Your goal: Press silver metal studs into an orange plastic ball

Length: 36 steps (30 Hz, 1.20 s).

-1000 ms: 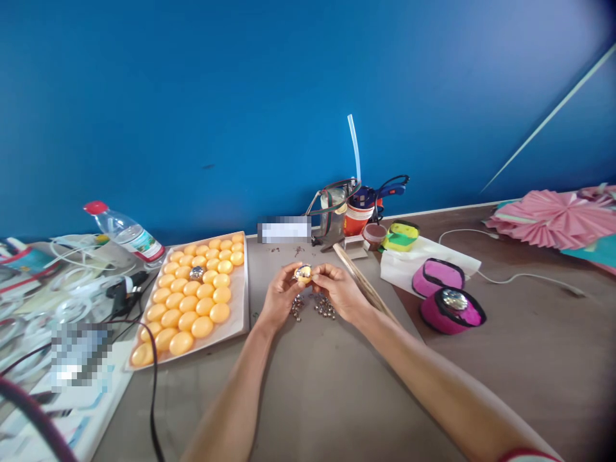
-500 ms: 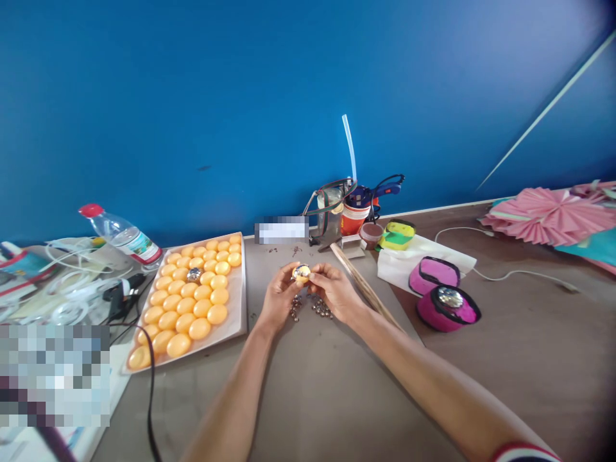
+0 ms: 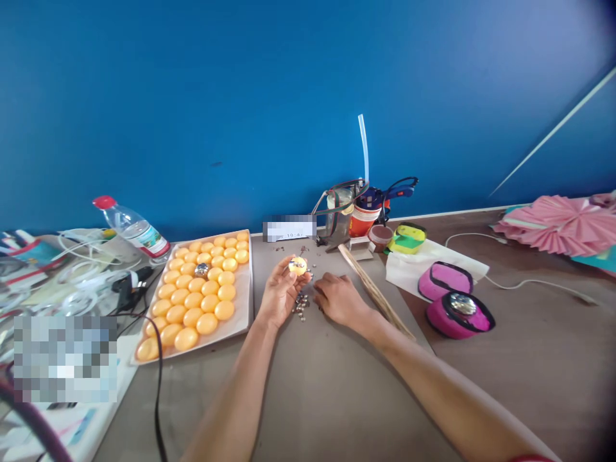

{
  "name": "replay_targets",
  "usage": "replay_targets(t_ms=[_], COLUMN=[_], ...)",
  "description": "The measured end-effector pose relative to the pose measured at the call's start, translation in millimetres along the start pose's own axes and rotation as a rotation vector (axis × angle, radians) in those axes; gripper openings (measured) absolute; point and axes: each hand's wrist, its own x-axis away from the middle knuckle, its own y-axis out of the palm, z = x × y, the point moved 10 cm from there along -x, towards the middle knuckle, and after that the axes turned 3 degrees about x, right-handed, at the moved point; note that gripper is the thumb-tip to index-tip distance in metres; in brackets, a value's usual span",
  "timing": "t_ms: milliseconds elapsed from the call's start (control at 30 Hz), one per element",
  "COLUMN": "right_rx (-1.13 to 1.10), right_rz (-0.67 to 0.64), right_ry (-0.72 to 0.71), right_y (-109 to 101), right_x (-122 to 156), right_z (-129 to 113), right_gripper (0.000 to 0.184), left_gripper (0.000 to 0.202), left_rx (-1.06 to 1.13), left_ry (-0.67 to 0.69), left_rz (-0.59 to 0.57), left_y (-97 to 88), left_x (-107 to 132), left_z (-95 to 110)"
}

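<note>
Ball (image 3: 298,269) held, beads (image 3: 301,308) apparently being picked.
Our left hand (image 3: 279,295) cups the ball; our right hand (image 3: 341,299) curls, contents hidden; next needs a fine pinch.

Blurred "19:4…" on white panel (image 3: 289,230)

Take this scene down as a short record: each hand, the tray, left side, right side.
Left hand: holds an orange ball with silvery pieces on it
Right hand: low over the table, fingers curled, beside loose shiny beads; grip hidden
Tray: rows of orange balls, one silver-covered ball
Left side: red-capped bottle
Right side: pink pleated paper
</note>
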Motion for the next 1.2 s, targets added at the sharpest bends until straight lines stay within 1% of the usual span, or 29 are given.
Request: replay_targets(t_ms=[67,133,267,367,433,500,567,667,733,833,900,967,1000,1033,1100,1167,1200], right_rx=[0.108,0.147,0.131,0.055,-0.072,-0.281,-0.527,-0.881,-1.097,-1.349,-1.415,-1.373,-1.306,-1.207,-0.933,-0.651,-0.535], right_rz=[-0.027,-0.026,-0.013,0.055,0.157,0.252,0.290,0.244,0.200,0.163,0.185,0.255,0.301,0.345,0.409,0.447,0.459], right_ry=[-0.027,-0.046,-0.068,-0.064,-0.044,0.001,0.096,0.290,0.362,0.361,0.348,0.307,0.265,0.204,0.043,-0.114,-0.169], right_y=[4.7,6.5,7.8,0.5,-11.5,-22.7,-25.7,-13.3,-3.3,4.1,3.4,-4.0,-10.5,-18.4,-33.7,-42.3,-43.7], right_x=[2.6,3.7,3.2,2.1,1.8,1.8,1.5,1.8,1.7,-1.2,-2.3,-1.6,-0.5,1.0,5.2,10.6,13.0], right_z=[-5.8,-9.0,-9.5,-8.4,-6.0,0.8,13.2,30.3,32.7,28.1,28.3,30.6,30.7,28.7,16.2,-1.3,-8.5], right_gripper=[0.016,0.016,0.018,0.017,0.014,0.012,0.009,0.008,0.008,0.008,0.009,0.007,0.011,0.017,0.029,0.031,0.032], left_gripper=[0.041,0.040,0.038,0.038,0.038,0.039,0.038,0.037,0.037,0.036,0.036,0.036,0.036,0.036,0.035,0.034,0.034], left_rx=[0.005,0.013,0.030,0.030,0.022,0.019,0.024,0.030,0.035,0.040,0.034,0.026,0.021,0.017,0.010,0.011,0.011], left_ry=[-0.001,-0.007,-0.015,-0.017,-0.025,-0.031,-0.035,-0.039,-0.039,-0.037,-0.037,-0.035,-0.035,-0.036,-0.041,-0.040,-0.037], left_rz=[-0.006,-0.009,-0.004,-0.009,-0.009,-0.003,0.005,0.010,0.009,0.009,0.015,0.016,0.013,0.008,-0.002,-0.004,-0.002], left_y=[0.6,1.5,2.4,2.7,2.3,1.5,0.9,1.4,2.4,3.1,2.3,1.3,1.1,1.2,1.8,2.0,2.0], left_x=[0.2,0.5,1.2,1.2,0.9,0.6,0.4,0.3,0.3,0.4,0.3,0.1,-0.1,-0.2,-0.2,0.0,0.3], left_z=[-1.1,-2.2,-2.5,-2.2,-2.8,-3.3,-3.7,-3.8,-3.3,-3.0,-3.9,-5.4,-6.3,-7.1,-8.4,-8.2,-7.7])
